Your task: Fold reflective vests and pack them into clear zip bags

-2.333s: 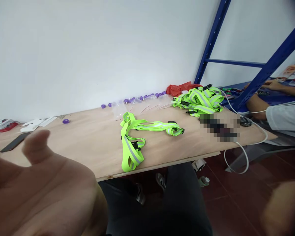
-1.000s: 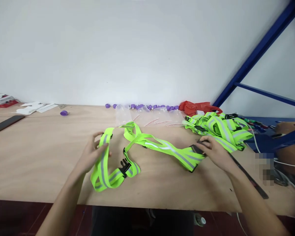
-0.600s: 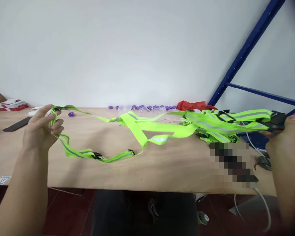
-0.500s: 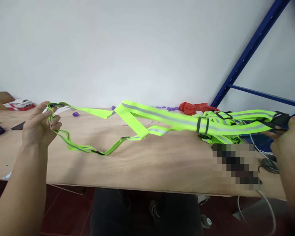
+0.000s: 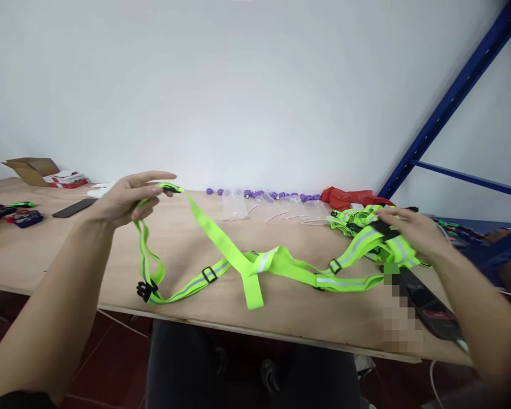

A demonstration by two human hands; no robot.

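A neon-yellow reflective harness (image 5: 213,230) with grey stripes and black buckles stretches between my two hands above the table. My left hand (image 5: 130,196) pinches one end of its webbing near a black slider, the index finger held out straight. A black side-release buckle (image 5: 146,289) dangles low from the loop below that hand. My right hand (image 5: 413,230) has its fingers over a black fitting at the harness's other end, beside a heap of similar yellow straps (image 5: 351,218). The right fingertips are partly hidden.
Several small purple items (image 5: 281,195) and clear plastic bags (image 5: 276,210) lie along the wall. A red bag (image 5: 349,197) sits by the blue metal frame (image 5: 443,96). Phones (image 5: 74,208), a cardboard box (image 5: 32,169) and dark folded straps (image 5: 23,218) are also on the table (image 5: 187,250).
My left hand has moved right and my right hand left, so the harness, stretched out before, now sags between them. The view has shifted too.
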